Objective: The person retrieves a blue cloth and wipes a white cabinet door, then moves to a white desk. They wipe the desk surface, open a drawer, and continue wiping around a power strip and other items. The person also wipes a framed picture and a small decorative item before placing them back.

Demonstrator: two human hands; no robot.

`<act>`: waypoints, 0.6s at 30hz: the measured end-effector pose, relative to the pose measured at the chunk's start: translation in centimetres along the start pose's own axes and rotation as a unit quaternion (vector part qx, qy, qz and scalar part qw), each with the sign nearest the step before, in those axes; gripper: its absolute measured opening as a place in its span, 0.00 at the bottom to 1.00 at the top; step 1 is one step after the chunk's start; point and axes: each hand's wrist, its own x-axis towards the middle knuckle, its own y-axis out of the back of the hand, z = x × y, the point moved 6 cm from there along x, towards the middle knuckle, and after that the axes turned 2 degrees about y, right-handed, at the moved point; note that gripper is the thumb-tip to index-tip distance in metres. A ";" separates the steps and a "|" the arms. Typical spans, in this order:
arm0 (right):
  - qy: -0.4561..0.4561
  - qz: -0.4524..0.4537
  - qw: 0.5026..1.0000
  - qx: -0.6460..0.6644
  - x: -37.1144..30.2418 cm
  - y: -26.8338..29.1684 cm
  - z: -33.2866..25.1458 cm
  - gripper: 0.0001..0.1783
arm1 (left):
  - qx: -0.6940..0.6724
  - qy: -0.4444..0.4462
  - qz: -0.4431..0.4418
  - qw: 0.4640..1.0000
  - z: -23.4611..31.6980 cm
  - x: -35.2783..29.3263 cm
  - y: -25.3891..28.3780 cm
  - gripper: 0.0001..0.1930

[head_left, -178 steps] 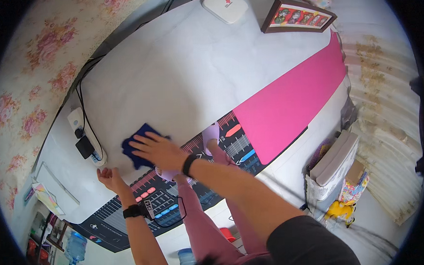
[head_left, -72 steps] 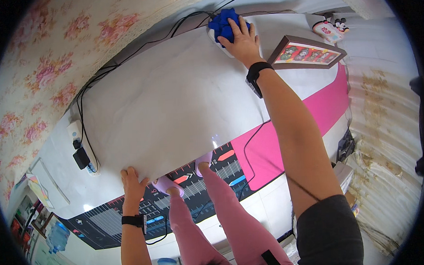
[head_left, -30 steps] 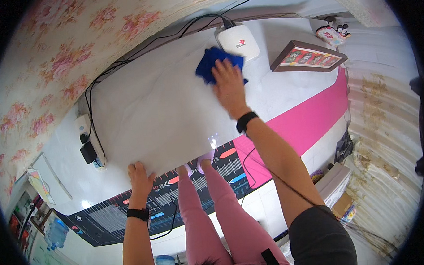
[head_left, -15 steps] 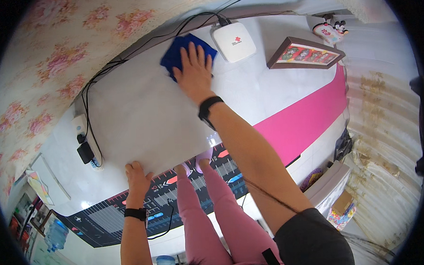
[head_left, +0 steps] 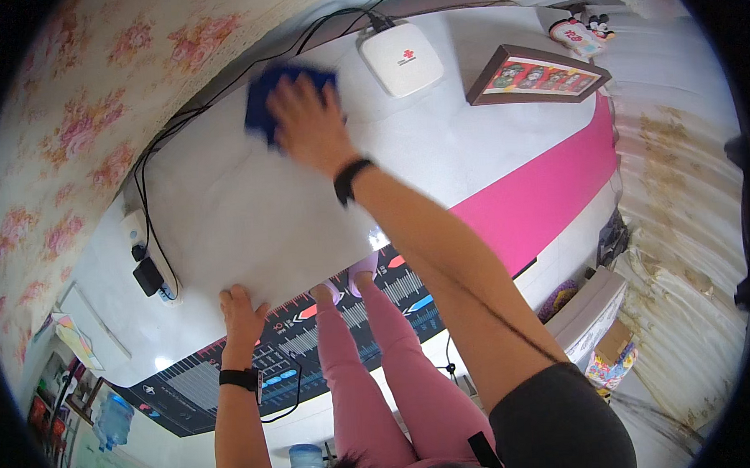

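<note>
Your right hand (head_left: 307, 111) lies flat, fingers spread, pressing a dark blue cloth (head_left: 262, 101) onto the white desk (head_left: 249, 214) near its far edge, close to the floral wall (head_left: 77, 113). The cloth shows only as a blurred patch on the left of and beyond your fingers (the rest is hidden under your palm), so you have it pinned rather than gripped. A black band sits on that wrist.

Your left hand (head_left: 242, 305) is open too, palm down on the near edge of the desk, holding nothing; its wrist also carries a black band.

Just to the right of the cloth, a white square box (head_left: 401, 57) with a small red mark rests on the desk, with black cables (head_left: 218, 82) running along the wall behind it. Farther right stands a dark-framed picture (head_left: 539, 72), and beyond it a small cartoon figure (head_left: 579, 31). A plug adapter (head_left: 148, 276) hangs off the left end of the desk. Below the near edge you can see your pink trousers (head_left: 373, 376) over a dark patterned mat (head_left: 230, 374).
</note>
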 end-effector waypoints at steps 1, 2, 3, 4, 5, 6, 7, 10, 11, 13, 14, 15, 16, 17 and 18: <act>0.066 -0.041 0.996 0.044 -3.6 -0.5 -2.2 0.31 | 0.007 -0.006 -0.006 1.000 0.1 0.0 -0.1 0.26; 0.150 -0.018 0.982 0.110 -7.4 0.2 -3.8 0.30 | 0.010 -0.010 -0.004 1.000 0.1 0.1 0.0 0.25; 0.164 -0.077 0.975 0.130 -10.3 -0.3 -3.4 0.30 | 0.012 -0.014 -0.002 1.000 0.1 0.1 0.0 0.25; 0.196 -0.083 0.962 0.172 -13.2 0.2 -2.2 0.30 | 0.015 -0.021 -0.001 1.000 0.1 0.1 0.0 0.25; 0.128 -0.099 0.973 0.164 -15.1 0.5 1.5 0.30 | 0.019 -0.028 -0.001 0.999 0.1 0.1 0.0 0.25; 0.076 -0.093 0.980 0.161 -16.5 1.2 5.8 0.30 | 0.021 -0.034 0.004 0.999 0.1 0.1 0.0 0.25; 0.019 -0.070 0.995 0.066 -17.6 2.3 9.9 0.32 | 0.020 -0.034 0.006 0.999 0.0 0.1 -0.1 0.25; -0.274 -0.080 0.956 -0.062 -20.9 3.6 18.8 0.34 | 0.018 -0.029 0.004 0.999 -0.5 0.1 -0.6 0.26; -0.302 -0.036 0.951 -0.055 -20.8 3.6 18.3 0.34 | 0.018 -0.028 0.005 0.999 -0.6 0.1 -0.7 0.26; -0.333 -0.023 0.943 -0.010 -19.7 1.8 14.0 0.35 | 0.023 -0.034 0.016 0.999 -0.8 0.3 -0.8 0.26; -0.223 -0.082 0.970 -0.048 -18.1 0.2 9.4 0.33 | 0.029 -0.041 0.023 0.998 -0.8 0.4 -0.8 0.26; -0.113 -0.031 0.993 0.026 -17.6 0.2 3.9 0.32 | 0.036 -0.047 0.030 0.998 -0.8 0.4 -0.8 0.26; -0.079 -0.044 0.990 0.105 -17.5 -0.2 -1.1 0.31 | 0.039 -0.052 0.024 0.998 -0.7 0.5 -0.8 0.26; -0.002 -0.095 0.989 0.116 -17.1 -0.8 -5.3 0.33 | 0.042 -0.057 0.017 0.997 -0.7 0.5 -0.8 0.26; 0.059 -0.119 0.973 0.189 -17.6 -0.5 -8.4 0.30 | 0.044 -0.064 0.014 0.997 -0.5 0.6 -0.7 0.26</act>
